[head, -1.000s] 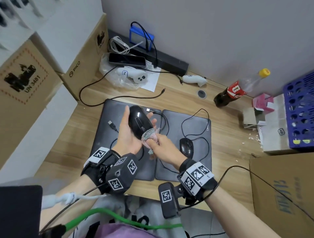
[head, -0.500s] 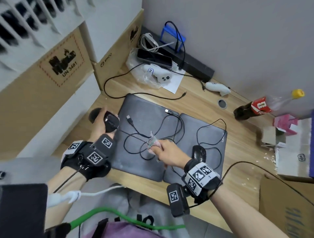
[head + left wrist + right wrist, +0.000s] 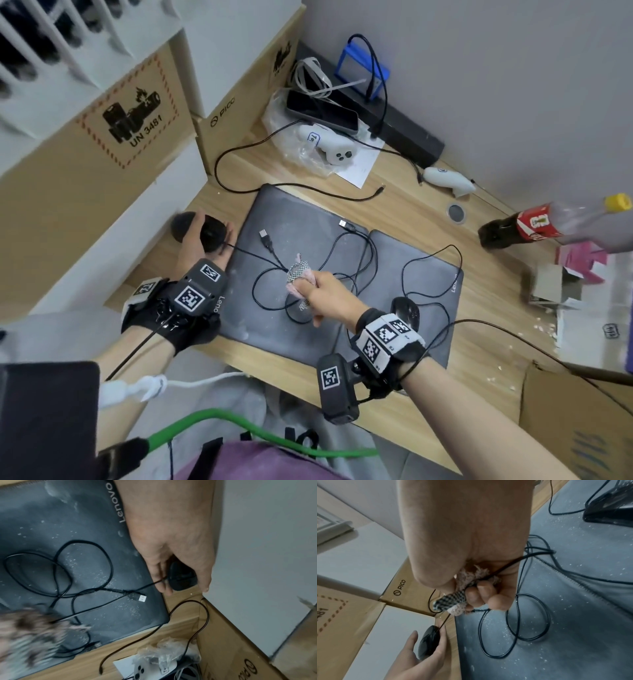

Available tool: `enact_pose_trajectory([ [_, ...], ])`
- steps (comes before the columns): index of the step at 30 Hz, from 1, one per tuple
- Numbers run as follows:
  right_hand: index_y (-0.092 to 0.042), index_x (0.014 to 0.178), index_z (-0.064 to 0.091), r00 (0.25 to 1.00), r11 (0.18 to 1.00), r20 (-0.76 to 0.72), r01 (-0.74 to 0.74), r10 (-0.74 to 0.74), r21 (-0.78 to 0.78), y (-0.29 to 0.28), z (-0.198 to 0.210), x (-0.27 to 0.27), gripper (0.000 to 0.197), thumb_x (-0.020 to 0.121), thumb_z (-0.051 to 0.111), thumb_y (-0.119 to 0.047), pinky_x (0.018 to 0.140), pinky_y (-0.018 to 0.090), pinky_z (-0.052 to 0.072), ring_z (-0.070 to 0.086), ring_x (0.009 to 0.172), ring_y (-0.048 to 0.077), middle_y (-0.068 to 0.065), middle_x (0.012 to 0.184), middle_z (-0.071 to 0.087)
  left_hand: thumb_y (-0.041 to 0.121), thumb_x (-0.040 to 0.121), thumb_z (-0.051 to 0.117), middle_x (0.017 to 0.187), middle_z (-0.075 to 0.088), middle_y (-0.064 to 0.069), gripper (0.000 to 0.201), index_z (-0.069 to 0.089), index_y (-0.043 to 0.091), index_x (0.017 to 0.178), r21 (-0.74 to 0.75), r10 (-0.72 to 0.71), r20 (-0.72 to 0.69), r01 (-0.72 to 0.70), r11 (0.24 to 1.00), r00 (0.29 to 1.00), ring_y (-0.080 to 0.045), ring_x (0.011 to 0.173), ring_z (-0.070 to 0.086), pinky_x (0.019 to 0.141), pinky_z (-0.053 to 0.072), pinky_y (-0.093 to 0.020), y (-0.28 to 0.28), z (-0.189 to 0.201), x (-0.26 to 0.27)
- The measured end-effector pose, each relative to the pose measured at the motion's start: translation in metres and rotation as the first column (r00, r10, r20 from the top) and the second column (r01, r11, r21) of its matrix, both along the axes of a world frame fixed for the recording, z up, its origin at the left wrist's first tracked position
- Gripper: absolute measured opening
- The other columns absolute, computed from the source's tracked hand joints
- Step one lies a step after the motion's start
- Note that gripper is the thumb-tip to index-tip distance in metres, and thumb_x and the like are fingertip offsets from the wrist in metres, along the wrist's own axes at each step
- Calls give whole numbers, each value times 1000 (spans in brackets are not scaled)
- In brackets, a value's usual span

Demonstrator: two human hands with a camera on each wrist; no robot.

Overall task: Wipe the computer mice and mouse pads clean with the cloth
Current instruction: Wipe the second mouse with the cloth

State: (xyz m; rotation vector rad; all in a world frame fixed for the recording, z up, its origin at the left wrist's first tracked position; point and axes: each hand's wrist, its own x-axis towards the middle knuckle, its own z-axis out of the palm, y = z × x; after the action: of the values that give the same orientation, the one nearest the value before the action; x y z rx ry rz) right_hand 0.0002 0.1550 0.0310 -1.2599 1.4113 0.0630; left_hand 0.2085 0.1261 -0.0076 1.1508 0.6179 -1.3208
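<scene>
1. So, the left hand [image 3: 202,245] has its grip wrapped round the first mouse [image 3: 214,233], right on the wooden surface [image 3: 404,212] just off the left edge of the left mouse pad [image 3: 301,240].
2. Right hand [image 3: 323,291] is fisted tight on the cloth [image 3: 297,270], with a bit of mouse cable [image 3: 513,562] caught in there too, sitting over the middle of that dusty pad.
3. Key bit: the pad lies directly under the cloth, cable loops on top, so I'd guess it gets wiped next.
4. Second mouse [image 3: 406,310] sits on the right mouse pad [image 3: 431,270], just beside the right wrist, so that hand's nearer.
</scene>
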Motion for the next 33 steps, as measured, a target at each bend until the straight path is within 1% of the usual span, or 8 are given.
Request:
enact_pose_trajectory([
  [3, -17, 71, 41, 998, 998, 27, 55, -56, 35, -10, -1, 7, 29, 98, 45, -27, 54, 36, 46, 45, 43, 18, 1, 59, 39, 25, 93, 66, 109, 67, -16, 35, 56, 0, 115, -77, -103, -129, 94, 993, 986, -27, 102, 67, 77, 58, -38, 3, -13, -2],
  [5, -19, 70, 43, 998, 997, 25, 62, -63, 43, -16, 0, 11, 29, 98, 45, -26, 52, 35, 46, 44, 43, 18, 0, 57, 40, 25, 97, 59, 102, 73, -14, 24, 59, 3, 109, -99, -263, -120, 252, 963, 957, -26, 100, 68, 76, 56, -38, 5, -18, -7],
  [11, -20, 72, 49, 1000, 1000, 25, -9, 8, 11, -28, 0, 25, 27, 99, 43, -21, 47, 31, 45, 44, 44, 14, 0, 60, 45, 28, 99, 54, 77, 73, 0, 19, 67, 15, 92, -56, -730, 18, 730, 682, 683, -10, 63, 69, 63, 55, -23, 8, -10, -39],
  [16, -15, 86, 55, 988, 989, -46, -146, 144, -33, -33, -5, 31, 19, 97, 43, -24, 59, 31, 45, 47, 56, 14, -3, 66, 49, 23, 100, 53, 63, 67, 8, 20, 67, 20, 87, 50, -780, 175, 786, 616, 601, -1, 48, 56, 45, 44, -13, 4, -16, -39],
  [21, -26, 76, 42, 947, 947, -128, -307, 294, -97, -34, 5, 10, 24, 99, 43, -21, 73, 28, 36, 51, 81, 22, -2, 79, 53, 19, 104, 44, 81, 55, 5, 23, 61, 21, 88, 147, -730, 267, 722, 676, 629, -3, 54, 46, 40, 30, -13, -6, -28, -8],
  [24, -13, 85, 51, 949, 947, -140, -299, 283, -117, -37, 10, -4, 17, 99, 43, -20, 72, 30, 38, 52, 82, 25, 3, 80, 56, 17, 104, 44, 80, 57, 2, 23, 61, 18, 89, 204, -703, 292, 676, 708, 649, -4, 52, 52, 38, 34, -15, -14, -34, 3],
  [28, -6, 88, 50, 942, 941, -190, -305, 275, -149, -38, 10, -30, 19, 97, 45, -22, 69, 31, 41, 57, 80, 31, 15, 85, 62, 11, 105, 41, 85, 57, -5, 23, 59, 12, 91, 220, -662, 345, 628, 746, 666, -11, 72, 55, 63, 48, -19, -21, -38, 9],
  [33, -23, 71, 43, 961, 957, -212, -217, 176, -191, -34, 9, -43, 25, 96, 47, -22, 64, 28, 36, 51, 72, 19, -3, 71, 53, 7, 106, 33, 79, 51, -4, 33, 54, 13, 80, 222, -698, 372, 671, 707, 612, -10, 71, 49, 70, 42, -18, -23, -43, -1],
])
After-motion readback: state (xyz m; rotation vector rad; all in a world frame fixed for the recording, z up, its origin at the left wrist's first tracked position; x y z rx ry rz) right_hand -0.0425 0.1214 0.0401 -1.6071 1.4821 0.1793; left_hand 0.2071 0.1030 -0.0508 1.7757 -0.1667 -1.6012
